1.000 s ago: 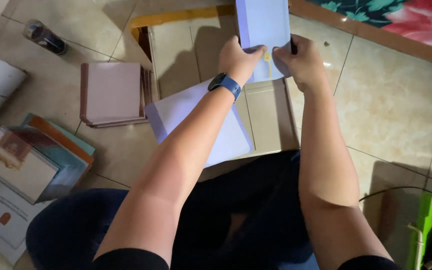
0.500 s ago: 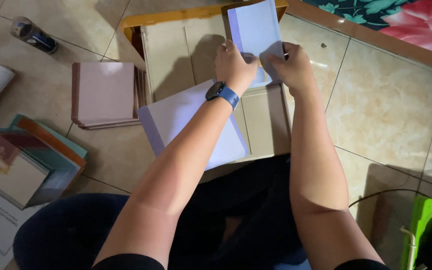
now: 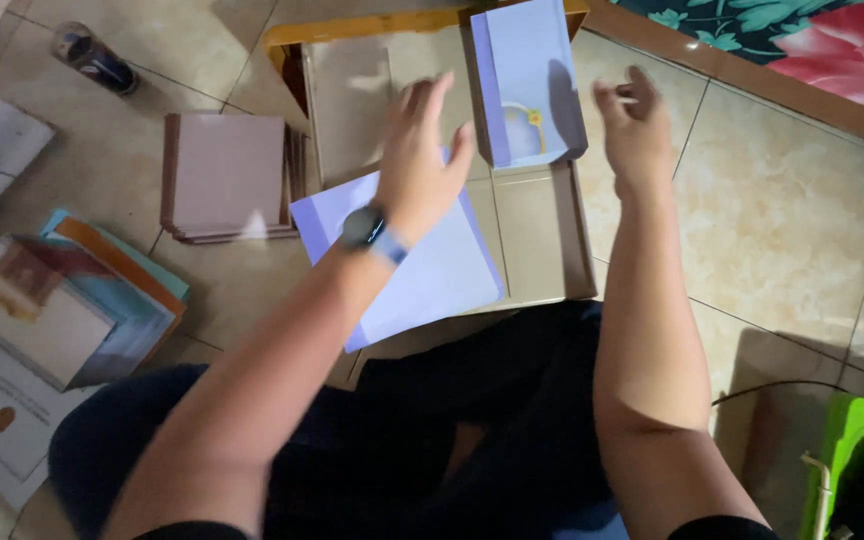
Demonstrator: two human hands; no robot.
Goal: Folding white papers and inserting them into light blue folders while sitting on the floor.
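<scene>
A shallow cardboard box [image 3: 542,240] with a yellow rim lies on the tiled floor in front of me. A folded pale-lavender paper piece [image 3: 527,85] rests inside it at the far right. My left hand [image 3: 422,155], with a dark wristwatch, hovers open just left of that piece, above a flat lavender sheet [image 3: 422,275] lying over the box's near edge. My right hand [image 3: 635,125] is raised to the right of the folded piece, fingers loosely apart, holding nothing.
A stack of brownish-pink sheets [image 3: 227,180] lies left of the box. Printed booklets and cards [image 3: 62,300] are spread at the far left. A dark cylindrical can [image 3: 97,58] lies at top left. A green container [image 3: 857,470] sits bottom right, a floral cloth [image 3: 812,45] top right.
Both hands have let go of the folded lavender piece, which now rests in the box. The hands have drawn back and apart, left hand leftward, right hand rightward.
</scene>
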